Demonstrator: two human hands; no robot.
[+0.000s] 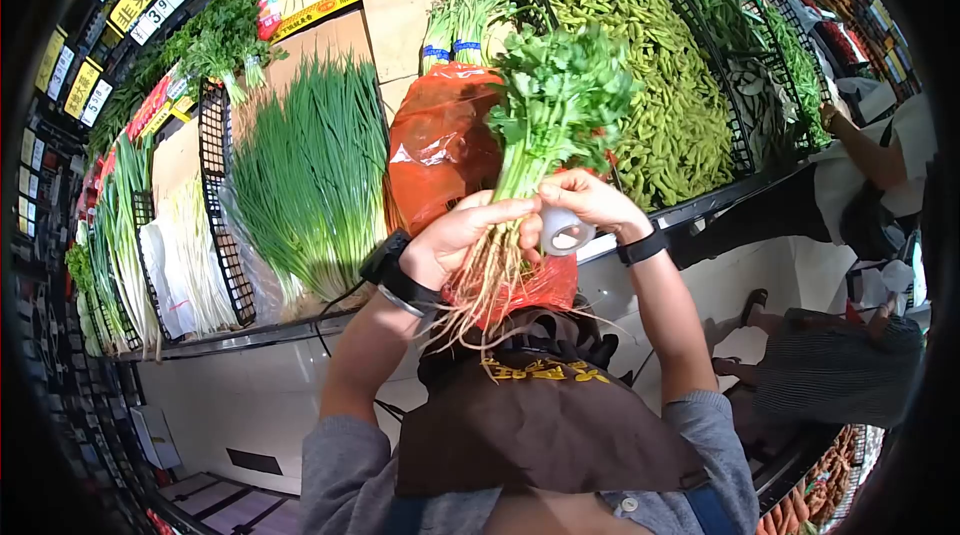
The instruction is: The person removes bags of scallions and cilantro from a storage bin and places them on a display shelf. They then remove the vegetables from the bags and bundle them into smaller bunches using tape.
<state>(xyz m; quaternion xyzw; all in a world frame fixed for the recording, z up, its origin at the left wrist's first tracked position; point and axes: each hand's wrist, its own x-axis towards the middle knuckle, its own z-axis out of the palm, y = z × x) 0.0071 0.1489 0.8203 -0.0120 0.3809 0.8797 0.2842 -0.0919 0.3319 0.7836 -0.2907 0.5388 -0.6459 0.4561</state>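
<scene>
A leafy green bunch that looks like Chinese celery [560, 100] is held upright in front of me, its long brown roots [490, 290] hanging down. My left hand [470, 235] is closed around the lower stems. Close against it, my right hand [590, 205] pinches at the stems with a whitish roll of tape [567, 232] in its grip. The fingertips of both hands nearly meet at the stems. Behind the bunch lies an orange-red plastic bag [445, 140], and more red plastic shows below the roots.
Garlic chives [310, 175] lie left on the sloped display, beside black mesh dividers [225, 205]. Green soybean pods [650, 85] fill the right section. Blue-banded bunches [455, 40] lie behind. Another person [870, 155] stands at far right.
</scene>
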